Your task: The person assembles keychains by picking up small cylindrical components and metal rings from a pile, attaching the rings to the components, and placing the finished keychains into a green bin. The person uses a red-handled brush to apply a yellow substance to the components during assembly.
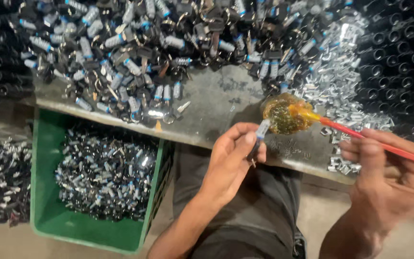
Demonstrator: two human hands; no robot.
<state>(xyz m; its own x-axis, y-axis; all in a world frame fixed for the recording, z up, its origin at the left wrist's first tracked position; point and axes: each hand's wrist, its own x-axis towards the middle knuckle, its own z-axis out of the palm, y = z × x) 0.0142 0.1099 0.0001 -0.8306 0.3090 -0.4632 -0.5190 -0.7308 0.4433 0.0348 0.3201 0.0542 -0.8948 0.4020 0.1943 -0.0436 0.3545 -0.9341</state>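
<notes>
Two hands: left hand pinches one small part; right hand grips one red brush.

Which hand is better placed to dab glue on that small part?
Right. The right hand holds the red brush, its tip in the glue blob beside the small part that the left hand holds.

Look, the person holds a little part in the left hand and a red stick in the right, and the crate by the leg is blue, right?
Not quite. The crate is green, not blue, as the head view shows. The rest is right: the left hand holds a little part and the right hand holds a red stick.
</notes>
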